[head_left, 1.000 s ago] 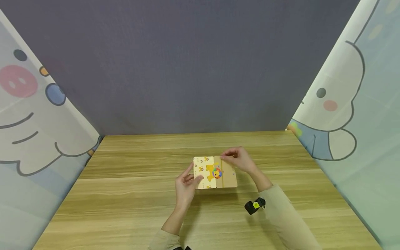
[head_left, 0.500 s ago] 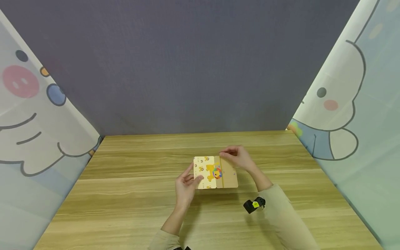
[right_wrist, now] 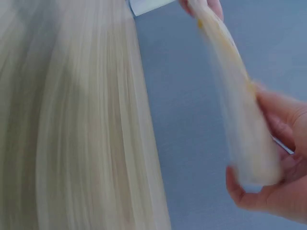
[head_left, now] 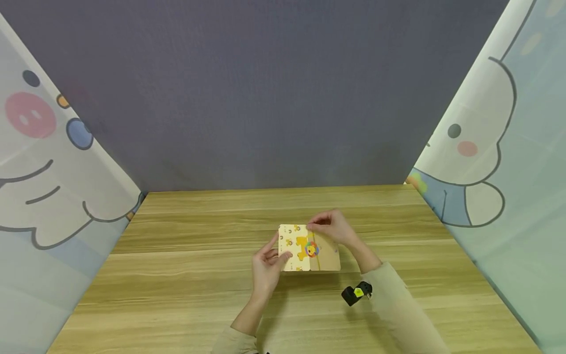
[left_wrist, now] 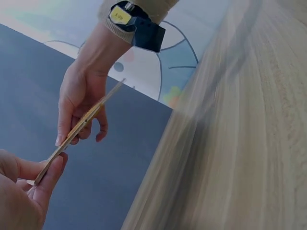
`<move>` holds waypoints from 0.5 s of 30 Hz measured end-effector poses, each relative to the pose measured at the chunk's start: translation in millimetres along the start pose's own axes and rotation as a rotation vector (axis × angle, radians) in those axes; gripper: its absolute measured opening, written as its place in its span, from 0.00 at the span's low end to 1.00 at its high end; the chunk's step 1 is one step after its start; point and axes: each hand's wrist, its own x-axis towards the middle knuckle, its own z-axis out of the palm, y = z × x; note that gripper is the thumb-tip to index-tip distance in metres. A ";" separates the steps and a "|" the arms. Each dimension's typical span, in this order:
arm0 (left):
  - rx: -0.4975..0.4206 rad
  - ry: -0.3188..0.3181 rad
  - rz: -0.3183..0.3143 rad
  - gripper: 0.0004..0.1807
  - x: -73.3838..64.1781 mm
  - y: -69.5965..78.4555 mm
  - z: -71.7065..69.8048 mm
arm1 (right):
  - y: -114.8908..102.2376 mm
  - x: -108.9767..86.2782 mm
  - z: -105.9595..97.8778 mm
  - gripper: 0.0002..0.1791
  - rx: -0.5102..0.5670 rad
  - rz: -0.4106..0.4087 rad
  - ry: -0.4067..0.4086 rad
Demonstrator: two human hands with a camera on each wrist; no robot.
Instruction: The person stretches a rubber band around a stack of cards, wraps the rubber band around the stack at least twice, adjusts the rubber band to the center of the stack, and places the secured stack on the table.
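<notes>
A small notebook [head_left: 327, 258] is held above the table, its cream left part printed with a lion and little animals, its right part plain brown. A thin yellow elastic band [head_left: 318, 261] crosses it from top to bottom. My left hand [head_left: 265, 270] grips the left edge, thumb on the printed face and fingers behind. At the top edge, my right hand [head_left: 333, 227] pinches the band between thumb and finger. In the left wrist view the notebook [left_wrist: 79, 125] appears edge-on. The right wrist view shows it blurred, with fingers of the right hand [right_wrist: 288, 143] around its near end.
The wood-grain table [head_left: 177, 285] lies beneath both hands. A dark grey panel [head_left: 274, 98] stands at its back, with cartoon-printed curtains [head_left: 482, 147] on both sides. A black wrist camera [head_left: 355, 293] is strapped by the right sleeve.
The notebook and left hand have shifted slightly right and toward me. My right fingers have moved left along the top edge, and the band's upper end now slants left with them.
</notes>
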 end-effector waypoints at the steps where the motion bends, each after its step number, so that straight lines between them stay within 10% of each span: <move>1: -0.001 -0.005 -0.011 0.29 -0.6 0.2 0.5 | 0.0 0.4 1.3 0.09 -0.011 -0.006 -0.006; 15: 0.001 0.029 -0.035 0.27 -3.8 24.8 -0.3 | -9.6 -3.4 1.5 0.11 -0.043 -0.021 0.127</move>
